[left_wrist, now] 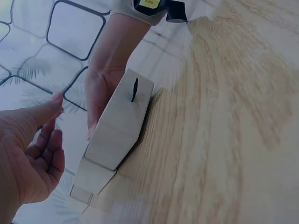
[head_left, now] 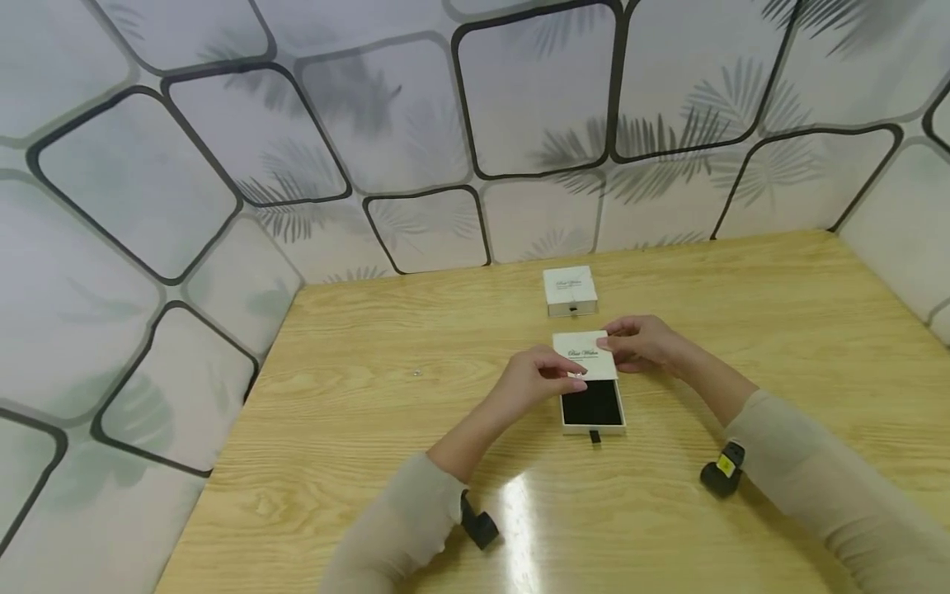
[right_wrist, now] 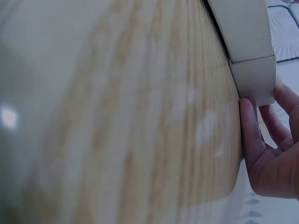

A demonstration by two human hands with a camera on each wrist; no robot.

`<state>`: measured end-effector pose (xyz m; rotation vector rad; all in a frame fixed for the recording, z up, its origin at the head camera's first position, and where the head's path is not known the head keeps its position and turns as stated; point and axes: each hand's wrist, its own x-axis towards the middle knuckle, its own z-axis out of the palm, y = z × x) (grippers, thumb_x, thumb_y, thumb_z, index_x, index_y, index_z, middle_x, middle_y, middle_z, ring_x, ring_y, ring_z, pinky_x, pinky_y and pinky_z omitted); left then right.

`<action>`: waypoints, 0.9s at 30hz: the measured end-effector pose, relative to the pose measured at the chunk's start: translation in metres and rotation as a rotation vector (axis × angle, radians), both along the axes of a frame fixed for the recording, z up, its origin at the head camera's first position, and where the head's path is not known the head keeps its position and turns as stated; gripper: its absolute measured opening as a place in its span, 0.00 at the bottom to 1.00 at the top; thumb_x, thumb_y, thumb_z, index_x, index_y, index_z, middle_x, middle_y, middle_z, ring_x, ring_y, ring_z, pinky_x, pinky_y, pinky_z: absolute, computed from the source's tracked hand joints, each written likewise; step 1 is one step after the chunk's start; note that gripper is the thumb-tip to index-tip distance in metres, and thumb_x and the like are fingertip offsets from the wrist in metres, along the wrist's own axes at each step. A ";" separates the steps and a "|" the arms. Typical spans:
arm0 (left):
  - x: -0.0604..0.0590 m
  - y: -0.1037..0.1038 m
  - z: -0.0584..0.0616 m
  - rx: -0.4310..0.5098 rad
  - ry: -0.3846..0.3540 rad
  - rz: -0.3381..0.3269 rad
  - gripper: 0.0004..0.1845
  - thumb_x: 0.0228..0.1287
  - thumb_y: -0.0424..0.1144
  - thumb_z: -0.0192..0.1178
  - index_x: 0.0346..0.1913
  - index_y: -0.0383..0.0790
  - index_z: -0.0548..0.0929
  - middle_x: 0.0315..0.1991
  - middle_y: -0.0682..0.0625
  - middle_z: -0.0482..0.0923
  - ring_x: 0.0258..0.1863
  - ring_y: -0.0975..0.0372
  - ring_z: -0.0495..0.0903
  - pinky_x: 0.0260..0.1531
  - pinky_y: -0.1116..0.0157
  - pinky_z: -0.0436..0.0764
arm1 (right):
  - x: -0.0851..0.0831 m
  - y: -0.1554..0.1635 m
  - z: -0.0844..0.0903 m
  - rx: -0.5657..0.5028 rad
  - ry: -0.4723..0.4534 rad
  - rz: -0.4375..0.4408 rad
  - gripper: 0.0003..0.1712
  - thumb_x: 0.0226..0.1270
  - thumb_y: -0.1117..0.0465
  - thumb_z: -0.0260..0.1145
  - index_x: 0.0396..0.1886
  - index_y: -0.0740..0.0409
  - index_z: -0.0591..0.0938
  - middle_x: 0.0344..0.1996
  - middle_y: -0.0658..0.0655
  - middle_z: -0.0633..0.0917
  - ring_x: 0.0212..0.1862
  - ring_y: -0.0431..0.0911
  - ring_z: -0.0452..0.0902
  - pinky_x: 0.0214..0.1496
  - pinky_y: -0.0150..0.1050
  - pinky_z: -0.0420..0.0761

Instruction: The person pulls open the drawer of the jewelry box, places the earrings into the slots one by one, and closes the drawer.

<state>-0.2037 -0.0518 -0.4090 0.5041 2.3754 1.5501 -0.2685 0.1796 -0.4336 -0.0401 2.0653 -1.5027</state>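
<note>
Drawer box slid half open; right hand grips sleeve; left hand pinches something tiny; second box behind.

The head view looks down and forward from above the near edge of the wooden table, taking in its whole top and the patterned walls beyond. The left wrist view sits low and close at the left, facing right across the drawer box. The right wrist view is closer, skimming the tabletop. All three share that box.
</note>
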 end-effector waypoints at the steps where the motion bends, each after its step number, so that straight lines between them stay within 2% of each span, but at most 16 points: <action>1: 0.001 0.001 0.000 0.011 -0.012 -0.005 0.10 0.54 0.39 0.70 0.39 0.41 0.88 0.31 0.53 0.78 0.30 0.69 0.75 0.29 0.75 0.76 | 0.000 0.001 -0.001 0.001 0.000 -0.001 0.38 0.65 0.51 0.64 0.66 0.69 0.62 0.50 0.61 0.76 0.38 0.41 0.82 0.41 0.36 0.84; 6: 0.004 0.005 -0.002 0.048 -0.070 -0.017 0.11 0.54 0.40 0.70 0.41 0.42 0.88 0.35 0.51 0.82 0.31 0.69 0.78 0.31 0.74 0.78 | -0.001 0.001 -0.004 -0.007 -0.014 -0.020 0.39 0.64 0.51 0.65 0.66 0.68 0.63 0.51 0.61 0.76 0.38 0.41 0.82 0.42 0.37 0.84; 9: 0.005 0.006 -0.003 0.045 -0.079 -0.024 0.11 0.55 0.40 0.69 0.42 0.42 0.87 0.35 0.50 0.83 0.31 0.68 0.79 0.32 0.74 0.79 | -0.001 0.001 -0.004 -0.004 -0.013 -0.029 0.38 0.64 0.51 0.65 0.65 0.68 0.63 0.49 0.59 0.77 0.38 0.41 0.82 0.42 0.37 0.84; 17: 0.005 0.011 -0.003 -0.022 -0.054 -0.065 0.11 0.55 0.40 0.69 0.41 0.41 0.87 0.32 0.53 0.84 0.29 0.70 0.79 0.31 0.74 0.79 | -0.001 0.002 -0.003 -0.001 -0.008 -0.030 0.38 0.63 0.50 0.66 0.65 0.68 0.64 0.43 0.54 0.80 0.36 0.40 0.83 0.40 0.36 0.84; 21: 0.003 0.015 -0.005 -0.073 0.022 -0.117 0.11 0.56 0.41 0.68 0.41 0.41 0.87 0.32 0.54 0.84 0.28 0.72 0.78 0.30 0.75 0.79 | -0.002 0.002 -0.004 0.011 -0.005 -0.032 0.38 0.63 0.50 0.66 0.65 0.68 0.64 0.43 0.55 0.79 0.36 0.40 0.82 0.40 0.36 0.84; 27: 0.002 0.021 -0.010 -0.218 0.227 -0.181 0.10 0.57 0.42 0.68 0.39 0.43 0.88 0.31 0.56 0.80 0.26 0.72 0.71 0.26 0.78 0.74 | -0.002 0.002 -0.005 0.007 -0.007 -0.044 0.37 0.64 0.51 0.65 0.65 0.68 0.64 0.44 0.55 0.79 0.36 0.40 0.82 0.40 0.36 0.84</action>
